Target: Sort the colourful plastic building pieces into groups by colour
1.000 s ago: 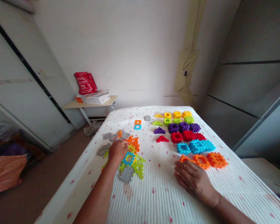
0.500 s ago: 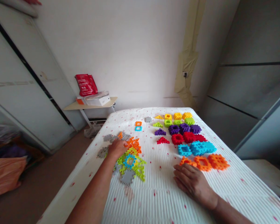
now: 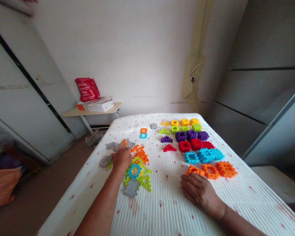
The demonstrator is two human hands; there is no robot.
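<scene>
My left hand [image 3: 122, 158] reaches down into a loose pile of toothed plastic building tiles. Its fingertips are hidden behind the hand, among the grey tiles [image 3: 105, 161] and orange tiles [image 3: 140, 153]. Nearer me in the same pile lie green tiles [image 3: 145, 182], a blue square frame tile [image 3: 134, 171] and a grey square tile [image 3: 131, 188]. My right hand [image 3: 201, 191] rests palm down on the sheet, its fingers stretched out close together. The fingertips lie beside the orange triangular tiles [image 3: 194, 170], at the left end of the orange row. Nothing shows in that hand.
Stacked tiles sit in colour rows on the right: yellow [image 3: 185, 122], green [image 3: 197, 127], purple [image 3: 192, 134], red [image 3: 196, 144], blue [image 3: 206, 155], orange [image 3: 226, 169]. Single tiles, one grey [image 3: 154, 126], lie at the back. A side table [image 3: 71, 112] holds a red bag [image 3: 87, 89].
My left hand has turned slightly over the pile, and its fingers show less. The whole view has shifted a little. My right hand stays beside the orange tiles.
</scene>
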